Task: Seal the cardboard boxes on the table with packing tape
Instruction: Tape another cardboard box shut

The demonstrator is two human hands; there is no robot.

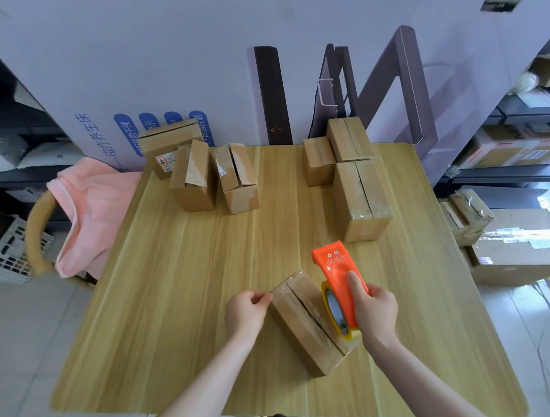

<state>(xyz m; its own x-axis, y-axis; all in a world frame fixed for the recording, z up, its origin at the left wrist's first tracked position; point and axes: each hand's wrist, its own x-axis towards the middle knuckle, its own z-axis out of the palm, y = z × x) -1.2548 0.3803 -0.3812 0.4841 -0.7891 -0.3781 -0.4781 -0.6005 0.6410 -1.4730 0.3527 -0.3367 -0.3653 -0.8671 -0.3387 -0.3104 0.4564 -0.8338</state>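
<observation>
A small cardboard box (303,332) lies at an angle on the wooden table (181,299), close to me. Clear tape (288,280) stretches over its top. My left hand (247,311) pinches the free end of the tape at the box's left corner. My right hand (375,310) grips an orange tape dispenser (338,279) with a yellow roll, which sits on the right side of the box. Three boxes (194,176) stand at the back left. Another three boxes (359,196) stand at the back right.
A large white printed board (179,62) stands behind the table. A pink cloth (91,206) hangs over a chair at the left edge. Shelves with parcels (519,149) and stacked cartons (514,256) fill the right side. A white crate (10,253) sits on the floor at the left.
</observation>
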